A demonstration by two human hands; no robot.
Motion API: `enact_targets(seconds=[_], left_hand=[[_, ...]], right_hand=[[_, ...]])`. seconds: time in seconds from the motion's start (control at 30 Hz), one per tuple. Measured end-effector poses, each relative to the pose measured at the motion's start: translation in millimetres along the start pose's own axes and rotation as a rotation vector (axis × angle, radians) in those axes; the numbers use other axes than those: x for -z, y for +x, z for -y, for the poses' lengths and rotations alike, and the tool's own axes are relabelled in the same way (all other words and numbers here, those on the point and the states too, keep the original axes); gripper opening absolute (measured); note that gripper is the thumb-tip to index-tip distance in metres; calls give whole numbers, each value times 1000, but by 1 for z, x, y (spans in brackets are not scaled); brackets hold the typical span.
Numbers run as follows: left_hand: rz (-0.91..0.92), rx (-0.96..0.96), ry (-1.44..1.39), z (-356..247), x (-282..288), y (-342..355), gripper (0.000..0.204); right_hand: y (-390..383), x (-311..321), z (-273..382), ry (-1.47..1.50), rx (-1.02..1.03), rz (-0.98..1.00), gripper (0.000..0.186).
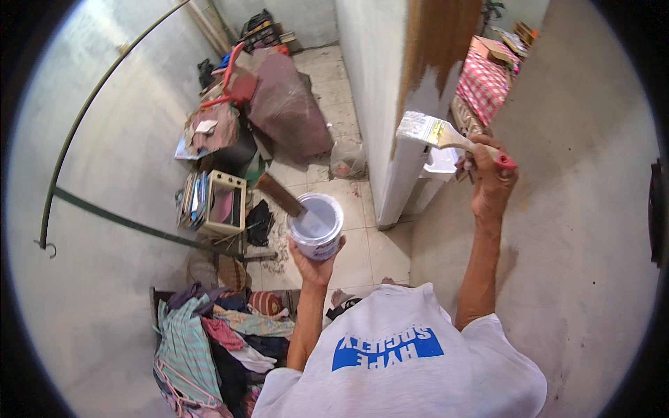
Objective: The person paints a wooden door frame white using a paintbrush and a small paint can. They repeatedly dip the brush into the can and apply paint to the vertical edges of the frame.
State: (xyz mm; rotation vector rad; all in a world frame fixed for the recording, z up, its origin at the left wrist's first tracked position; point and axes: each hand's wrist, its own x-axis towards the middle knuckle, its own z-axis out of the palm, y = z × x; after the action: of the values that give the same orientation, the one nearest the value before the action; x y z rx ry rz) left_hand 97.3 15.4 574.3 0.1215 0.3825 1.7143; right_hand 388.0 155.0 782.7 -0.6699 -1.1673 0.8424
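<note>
My right hand [492,177] grips the handle of a wide paintbrush [446,134], whose handle end is red. Whitish paint coats the bristles, which are at the edge of a door frame or wall end [426,90]; whether they touch it I cannot tell. That surface is brown higher up and white lower down. In front of me, my left hand [313,263] holds up a white paint bucket [317,233] from below and the side. Pale paint shows inside the bucket, and a brown stick [280,195] leans out over its rim.
Clothes [216,334] lie heaped at the lower left beside a green metal bar [132,221]. A cream box-like cabinet [226,202], a covered bulky object [286,104] and a red chair [237,83] stand along the left. A checked cloth [482,83] shows beyond the opening.
</note>
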Motion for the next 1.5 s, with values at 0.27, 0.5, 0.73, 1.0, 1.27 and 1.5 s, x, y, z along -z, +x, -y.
enact_targets(seconds=[0.27,0.5,0.73,1.0,1.27,1.5], left_hand=[[41,54,-66,-5,-21,-1,80],[41,68,-31,-2,-30,-1,83],[16,58,-7,-5,-32,-2,85],[16,47,88,2,-52,-2,84],[44,40,127,12,-62,4,84],[77,52,95,24,-59,2,84]], right_hand=[[-28,-117,53,-467,-40,814,21],[-41,-143,9,-679,11,1039,23],[-29,-129,30,-533,-254,821,23],[-41,-61,-24,83,-612,319,34],[-47,-59,-1,-70,-359,295,27],[-24,-109,19,-669,229,944,26]])
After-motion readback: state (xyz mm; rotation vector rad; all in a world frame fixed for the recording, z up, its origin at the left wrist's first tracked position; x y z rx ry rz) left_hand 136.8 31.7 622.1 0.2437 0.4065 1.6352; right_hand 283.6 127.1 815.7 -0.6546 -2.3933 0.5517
